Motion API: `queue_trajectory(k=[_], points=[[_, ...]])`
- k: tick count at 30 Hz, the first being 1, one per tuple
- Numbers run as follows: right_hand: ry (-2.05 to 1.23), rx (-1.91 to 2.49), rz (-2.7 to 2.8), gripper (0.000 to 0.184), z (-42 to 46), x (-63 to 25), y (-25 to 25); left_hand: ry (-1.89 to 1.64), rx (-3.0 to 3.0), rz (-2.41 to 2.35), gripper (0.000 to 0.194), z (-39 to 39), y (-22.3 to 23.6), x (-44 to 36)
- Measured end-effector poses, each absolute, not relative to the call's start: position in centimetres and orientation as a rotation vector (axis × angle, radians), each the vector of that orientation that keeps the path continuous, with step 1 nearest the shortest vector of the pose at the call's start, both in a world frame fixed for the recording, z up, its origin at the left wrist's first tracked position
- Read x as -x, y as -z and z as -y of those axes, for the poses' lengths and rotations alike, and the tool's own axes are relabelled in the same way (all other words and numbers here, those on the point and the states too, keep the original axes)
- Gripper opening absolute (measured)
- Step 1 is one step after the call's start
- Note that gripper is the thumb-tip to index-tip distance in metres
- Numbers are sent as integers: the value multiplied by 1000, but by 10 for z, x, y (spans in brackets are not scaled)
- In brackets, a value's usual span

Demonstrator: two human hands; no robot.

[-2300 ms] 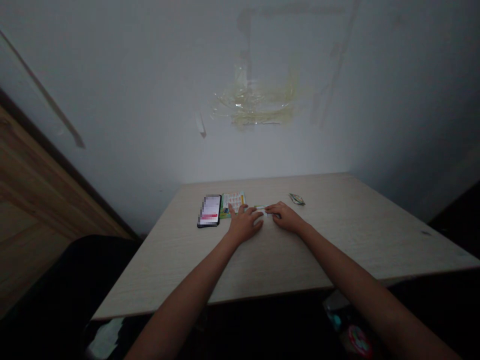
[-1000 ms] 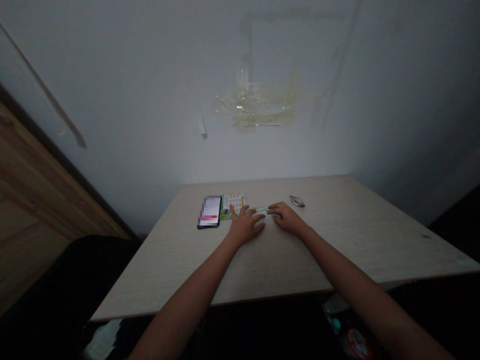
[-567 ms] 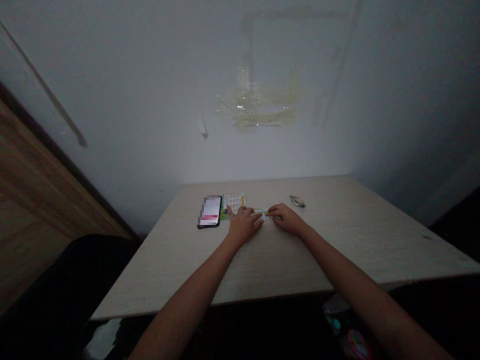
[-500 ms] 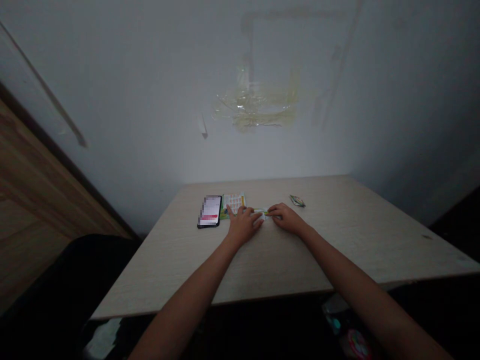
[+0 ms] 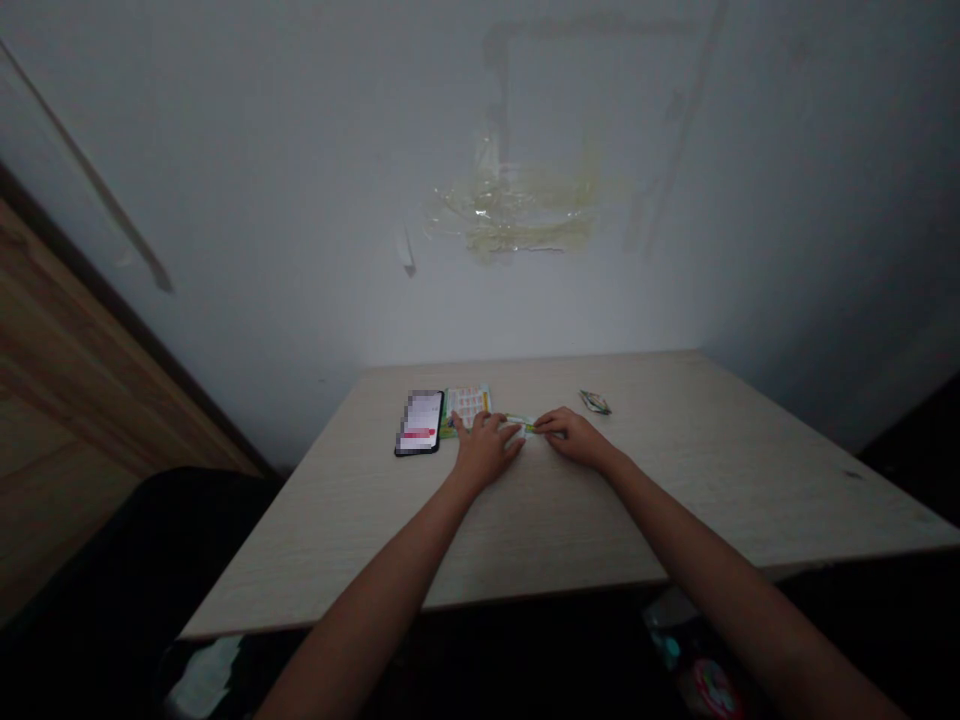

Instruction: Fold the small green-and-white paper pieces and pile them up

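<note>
My left hand [image 5: 486,450] lies with fingers spread across a small printed sheet of paper [image 5: 517,422], pressing on its left part. At the sheet's right end, my right hand [image 5: 571,438] has its fingers closed together on the paper, which shows white with green and yellow edges. Most of that sheet is hidden under the hands. Just beyond my left hand is a printed leaflet [image 5: 468,402] with rows of small pictures or text; my fingers overlap its lower right corner.
A phone [image 5: 421,424] with a lit screen lies left of the leaflet. Some small folded colourful paper [image 5: 595,402] rests behind my right hand. The pale wooden table [image 5: 540,530] meets a wall [image 5: 300,200] with peeling tape [image 5: 525,235].
The sheet between my hands looks slightly flatter, and its green and yellow edge has shifted a little. Both hands stay nearly in place.
</note>
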State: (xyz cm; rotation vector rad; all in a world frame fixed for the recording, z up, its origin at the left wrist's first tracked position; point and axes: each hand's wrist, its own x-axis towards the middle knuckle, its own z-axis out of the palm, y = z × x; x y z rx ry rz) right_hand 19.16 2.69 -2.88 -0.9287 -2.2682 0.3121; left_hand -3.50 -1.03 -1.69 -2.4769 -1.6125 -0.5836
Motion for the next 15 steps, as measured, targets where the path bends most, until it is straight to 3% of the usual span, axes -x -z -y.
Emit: queue_trajectory(k=[15], points=[[-258,930,2270,29,-31,-195,34,564,2568,1617,37,8,19,37]])
